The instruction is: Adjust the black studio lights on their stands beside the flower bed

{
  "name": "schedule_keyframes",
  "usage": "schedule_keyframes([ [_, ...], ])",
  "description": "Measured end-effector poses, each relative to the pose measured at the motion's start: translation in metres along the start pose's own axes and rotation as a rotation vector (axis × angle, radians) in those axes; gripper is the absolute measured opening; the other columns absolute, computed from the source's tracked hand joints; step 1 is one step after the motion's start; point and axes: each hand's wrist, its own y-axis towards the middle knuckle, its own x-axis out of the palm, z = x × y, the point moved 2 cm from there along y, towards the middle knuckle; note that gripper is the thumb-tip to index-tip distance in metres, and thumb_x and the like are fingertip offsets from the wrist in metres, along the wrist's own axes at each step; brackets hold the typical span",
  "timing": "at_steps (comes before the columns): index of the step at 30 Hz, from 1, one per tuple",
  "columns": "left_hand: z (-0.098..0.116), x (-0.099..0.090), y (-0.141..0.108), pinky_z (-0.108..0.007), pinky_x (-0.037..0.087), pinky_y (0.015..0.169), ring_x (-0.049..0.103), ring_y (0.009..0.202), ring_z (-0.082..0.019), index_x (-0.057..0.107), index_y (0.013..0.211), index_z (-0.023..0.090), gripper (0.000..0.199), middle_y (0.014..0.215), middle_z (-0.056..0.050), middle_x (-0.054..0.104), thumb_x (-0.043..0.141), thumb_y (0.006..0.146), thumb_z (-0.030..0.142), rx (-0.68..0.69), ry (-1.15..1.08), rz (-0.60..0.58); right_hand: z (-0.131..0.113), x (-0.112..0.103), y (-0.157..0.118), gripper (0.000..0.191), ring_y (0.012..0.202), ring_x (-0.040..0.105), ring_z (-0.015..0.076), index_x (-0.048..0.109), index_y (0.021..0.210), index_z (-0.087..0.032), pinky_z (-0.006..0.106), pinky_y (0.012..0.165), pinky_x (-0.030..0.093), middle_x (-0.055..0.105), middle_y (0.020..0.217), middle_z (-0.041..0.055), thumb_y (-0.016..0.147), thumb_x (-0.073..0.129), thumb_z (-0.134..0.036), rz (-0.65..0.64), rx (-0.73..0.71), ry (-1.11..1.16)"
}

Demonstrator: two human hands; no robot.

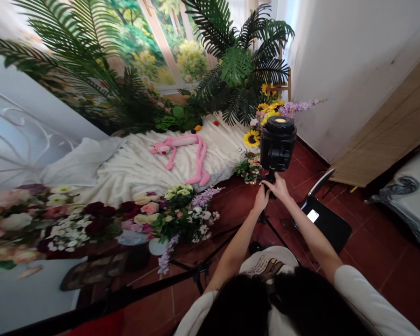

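Observation:
A black studio light [278,147] stands upright in front of me on a light stand [263,215]. Just beneath the lamp head, my right hand [279,188] is closed around the top of the stand, thumb reaching toward the left. Slightly lower, my left hand [261,199] grips the stand too, its fingers partly hidden behind the pole. Both hands are close together, nearly touching. Beyond the light, sunflowers [252,138] and a pink flower bunch [252,163] show at the end of a cream blanket [133,175].
A pink plush toy [187,149] lies on the blanket. A black chair [331,226] with a phone [313,215] on it stands right. Flower arrangements [147,217] and a black boom pole [154,284] occupy the left. Palm leaves [234,65] rise behind; a silver-trimmed white seat [411,191] is far right.

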Motion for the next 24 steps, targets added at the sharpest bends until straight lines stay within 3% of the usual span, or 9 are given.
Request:
schedule_keyframes([
  [6, 0.000, -0.002, 0.000, -0.039, 0.043, 0.098, 0.053, 0.115, -0.022, 0.042, 0.129, 0.017, 0.042, 0.125, -0.013, 0.055, 0.036, 0.092, 0.036, -0.016, 0.037, 0.003, 0.001, 0.002, -0.004, 0.040, 0.098, 0.063, 0.0246, 0.055, 0.110, -0.021, 0.037, 0.086, 0.049, 0.067, 0.106, 0.0089, 0.078, 0.061, -0.045, 0.052, -0.014, 0.093],
  [11, 0.000, -0.001, -0.003, -0.038, 0.042, 0.098, 0.054, 0.114, -0.021, 0.046, 0.125, 0.017, 0.039, 0.122, -0.013, 0.056, 0.036, 0.092, 0.037, -0.008, 0.060, 0.014, 0.021, 0.007, -0.040, 0.043, 0.105, 0.061, 0.0205, 0.048, 0.120, -0.020, 0.037, 0.092, 0.049, 0.061, 0.118, 0.0114, 0.083, 0.054, -0.043, 0.165, 0.036, 0.272],
  [16, 0.005, -0.001, -0.004, -0.037, 0.042, 0.097, 0.053, 0.114, -0.021, 0.048, 0.122, 0.017, 0.041, 0.121, -0.014, 0.056, 0.036, 0.092, 0.042, -0.044, 0.099, 0.021, 0.051, 0.014, -0.093, 0.039, 0.094, 0.065, 0.0204, 0.049, 0.113, -0.018, 0.038, 0.084, 0.052, 0.066, 0.102, 0.0112, 0.083, 0.055, -0.042, 0.166, 0.217, 0.247],
  [19, 0.007, -0.002, -0.004, -0.036, 0.042, 0.096, 0.053, 0.113, -0.021, 0.047, 0.122, 0.017, 0.042, 0.120, -0.013, 0.057, 0.034, 0.092, 0.044, -0.064, 0.103, 0.018, 0.060, 0.020, -0.110, 0.037, 0.087, 0.066, 0.0204, 0.051, 0.111, -0.019, 0.037, 0.082, 0.053, 0.067, 0.095, 0.0089, 0.081, 0.059, -0.038, 0.156, 0.312, 0.275],
  [22, 0.007, -0.002, -0.004, -0.036, 0.042, 0.096, 0.054, 0.112, -0.022, 0.048, 0.121, 0.017, 0.044, 0.119, -0.014, 0.057, 0.033, 0.092, 0.046, -0.050, 0.090, 0.019, 0.065, 0.029, -0.107, 0.029, 0.077, 0.067, 0.0163, 0.054, 0.104, -0.022, 0.029, 0.077, 0.054, 0.068, 0.084, 0.0034, 0.078, 0.064, -0.031, 0.230, 0.475, 0.466],
  [24, 0.006, -0.001, -0.004, -0.037, 0.042, 0.095, 0.054, 0.111, -0.022, 0.048, 0.120, 0.017, 0.045, 0.118, -0.014, 0.057, 0.033, 0.091, 0.048, -0.044, 0.085, 0.021, 0.070, 0.037, -0.099, 0.017, 0.061, 0.064, 0.0116, 0.055, 0.095, -0.022, 0.022, 0.065, 0.055, 0.065, 0.070, -0.0014, 0.079, 0.061, -0.023, 0.290, 0.716, 0.764],
])
